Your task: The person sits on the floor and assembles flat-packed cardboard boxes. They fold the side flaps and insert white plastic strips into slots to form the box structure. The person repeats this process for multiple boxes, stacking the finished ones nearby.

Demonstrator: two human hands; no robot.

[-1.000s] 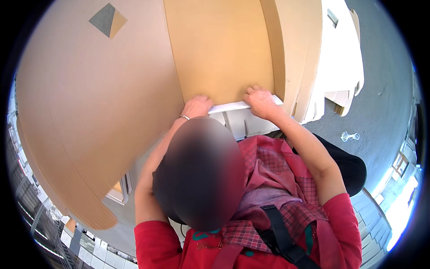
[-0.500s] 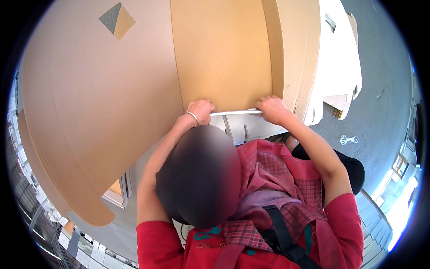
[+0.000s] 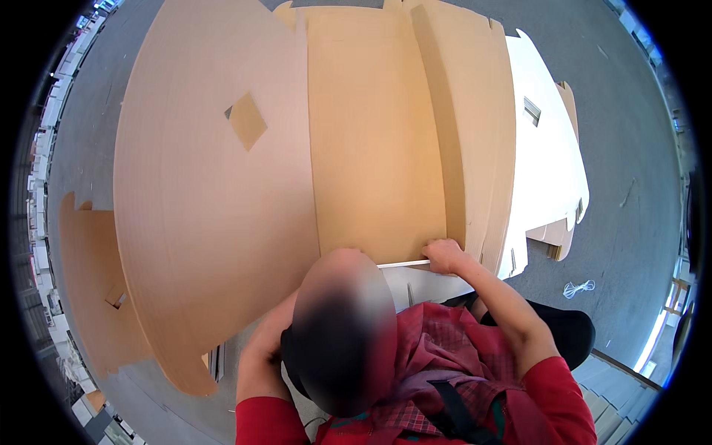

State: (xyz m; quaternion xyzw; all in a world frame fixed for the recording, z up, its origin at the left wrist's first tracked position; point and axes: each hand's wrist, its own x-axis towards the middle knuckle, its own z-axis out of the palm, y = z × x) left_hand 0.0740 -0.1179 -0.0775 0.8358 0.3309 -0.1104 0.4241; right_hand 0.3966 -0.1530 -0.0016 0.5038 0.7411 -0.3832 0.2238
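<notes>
A large brown cardboard sheet (image 3: 374, 133) lies opened out in front of me, with a creased middle panel and a raised fold along its right side. At its near edge runs a thin white strip (image 3: 404, 263). My right hand (image 3: 445, 256) is closed on that edge near the right corner, fingers curled over onto the brown panel. My left arm reaches toward the left end of the same edge. A dark, blurred shape covers most of my left hand, so its fingers cannot be made out. The wide left flap (image 3: 215, 185) has a diamond-shaped cutout, partly covered by brown board.
White sheets (image 3: 545, 141) with small slots lie stacked at the right, over more brown board. Another brown cardboard piece (image 3: 89, 274) rests on the grey floor at the far left. A loose white cord bundle (image 3: 578, 288) lies on the floor at the right.
The view has shifted, so more of the cardboard's far end and the floor shows. My left hand, visible on the near edge before, is now mostly hidden. My right hand stays on the edge.
</notes>
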